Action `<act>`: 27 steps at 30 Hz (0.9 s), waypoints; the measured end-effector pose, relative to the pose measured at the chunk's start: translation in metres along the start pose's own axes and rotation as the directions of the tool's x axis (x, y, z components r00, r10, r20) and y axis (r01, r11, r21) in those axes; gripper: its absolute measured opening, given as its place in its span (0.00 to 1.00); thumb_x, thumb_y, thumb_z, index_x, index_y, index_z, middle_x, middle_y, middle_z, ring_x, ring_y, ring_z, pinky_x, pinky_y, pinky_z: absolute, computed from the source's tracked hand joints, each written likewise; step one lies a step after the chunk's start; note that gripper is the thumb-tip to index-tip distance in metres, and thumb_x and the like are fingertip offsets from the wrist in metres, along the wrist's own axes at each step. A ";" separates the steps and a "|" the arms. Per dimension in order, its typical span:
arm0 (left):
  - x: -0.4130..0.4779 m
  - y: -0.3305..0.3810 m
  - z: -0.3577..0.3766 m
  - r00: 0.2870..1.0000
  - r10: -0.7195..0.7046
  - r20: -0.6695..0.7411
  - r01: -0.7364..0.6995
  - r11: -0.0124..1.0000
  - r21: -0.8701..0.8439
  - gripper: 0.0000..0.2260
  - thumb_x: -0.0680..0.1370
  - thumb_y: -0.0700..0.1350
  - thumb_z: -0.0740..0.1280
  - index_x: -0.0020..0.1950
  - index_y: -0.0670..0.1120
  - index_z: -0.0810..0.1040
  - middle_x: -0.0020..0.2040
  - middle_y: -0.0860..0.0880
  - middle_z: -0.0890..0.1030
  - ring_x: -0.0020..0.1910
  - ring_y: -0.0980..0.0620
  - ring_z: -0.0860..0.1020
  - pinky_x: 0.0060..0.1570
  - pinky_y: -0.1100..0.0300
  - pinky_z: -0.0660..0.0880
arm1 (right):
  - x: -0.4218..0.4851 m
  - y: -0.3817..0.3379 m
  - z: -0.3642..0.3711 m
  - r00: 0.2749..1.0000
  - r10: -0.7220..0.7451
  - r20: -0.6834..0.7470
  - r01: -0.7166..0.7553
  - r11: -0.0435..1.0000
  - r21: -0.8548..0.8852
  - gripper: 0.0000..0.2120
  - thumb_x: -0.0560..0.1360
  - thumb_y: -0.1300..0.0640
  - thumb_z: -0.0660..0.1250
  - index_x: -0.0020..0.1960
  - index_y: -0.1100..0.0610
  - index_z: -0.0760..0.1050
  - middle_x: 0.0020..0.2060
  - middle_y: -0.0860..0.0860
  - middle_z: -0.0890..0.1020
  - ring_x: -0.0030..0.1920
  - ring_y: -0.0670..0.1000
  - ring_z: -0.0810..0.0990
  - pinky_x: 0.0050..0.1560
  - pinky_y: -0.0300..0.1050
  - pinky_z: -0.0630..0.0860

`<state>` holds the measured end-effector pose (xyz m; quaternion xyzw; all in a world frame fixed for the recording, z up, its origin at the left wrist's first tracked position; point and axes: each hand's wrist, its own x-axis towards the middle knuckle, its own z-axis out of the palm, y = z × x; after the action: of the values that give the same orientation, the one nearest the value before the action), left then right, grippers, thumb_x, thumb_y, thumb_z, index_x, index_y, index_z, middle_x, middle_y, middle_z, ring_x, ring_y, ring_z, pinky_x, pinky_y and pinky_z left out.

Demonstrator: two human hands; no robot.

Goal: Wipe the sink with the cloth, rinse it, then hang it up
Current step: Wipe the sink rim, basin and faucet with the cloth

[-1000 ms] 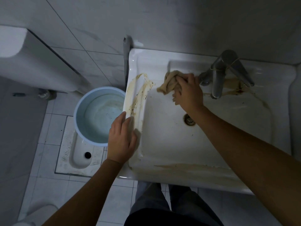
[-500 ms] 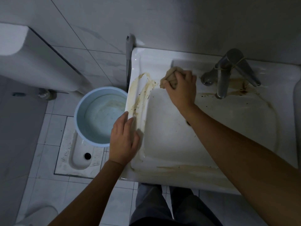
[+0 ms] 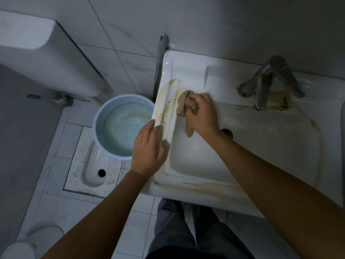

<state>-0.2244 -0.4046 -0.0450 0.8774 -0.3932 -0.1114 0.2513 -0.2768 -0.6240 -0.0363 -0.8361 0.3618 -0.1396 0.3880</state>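
Note:
A white ceramic sink (image 3: pixel 201 165) with brown stains along its left rim, front rim and around the tap fills the right of the view. My right hand (image 3: pixel 202 113) is shut on a crumpled beige cloth (image 3: pixel 183 104) and presses it against the stained left rim, with one end of the cloth hanging into the basin. My left hand (image 3: pixel 148 148) lies flat on the sink's left edge, fingers together, holding nothing. A metal tap (image 3: pixel 265 86) stands at the back of the sink. My right forearm partly hides the drain (image 3: pixel 226 132).
A light blue bucket (image 3: pixel 104 118) with water in it stands on the floor left of the sink, over a squat toilet pan (image 3: pixel 93 172). A white cistern (image 3: pixel 46 58) hangs on the left wall. A grey pipe (image 3: pixel 159 68) runs down beside the sink. My legs are below the sink's front edge.
My right hand has carried the cloth from the back of the basin near the tap leftward and forward onto the stained left rim. My left hand has stayed on the sink's edge.

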 end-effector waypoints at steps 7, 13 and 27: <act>-0.050 -0.006 0.002 0.997 -0.077 0.018 0.077 0.997 0.033 0.25 0.81 0.51 0.62 0.75 0.41 0.69 0.77 0.40 0.67 0.73 0.43 0.69 0.72 0.47 0.69 | 0.071 -0.033 0.033 0.997 0.012 0.074 -0.003 0.993 -0.119 0.24 0.75 0.50 0.67 0.71 0.48 0.70 0.62 0.55 0.72 0.60 0.55 0.75 0.63 0.49 0.74; -0.052 -0.013 0.007 0.997 -0.080 0.021 0.079 0.996 0.034 0.26 0.80 0.49 0.64 0.76 0.41 0.69 0.77 0.39 0.66 0.73 0.43 0.68 0.73 0.52 0.66 | 0.014 -0.029 0.058 0.974 -0.189 0.123 0.206 0.969 -0.136 0.24 0.76 0.49 0.67 0.71 0.46 0.70 0.62 0.52 0.71 0.62 0.56 0.73 0.60 0.52 0.74; -0.052 -0.010 0.007 0.995 -0.103 -0.004 0.103 0.994 0.021 0.25 0.81 0.50 0.62 0.76 0.42 0.69 0.77 0.40 0.67 0.72 0.44 0.68 0.71 0.55 0.66 | 0.037 -0.015 0.042 0.966 -0.190 0.177 0.202 0.978 -0.050 0.24 0.77 0.55 0.66 0.72 0.48 0.71 0.56 0.51 0.71 0.55 0.53 0.76 0.58 0.47 0.76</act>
<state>-0.2557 -0.3625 -0.0558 0.8993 -0.3480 -0.1187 0.2367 -0.2219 -0.6211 -0.0546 -0.8893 0.2472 -0.0926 0.3734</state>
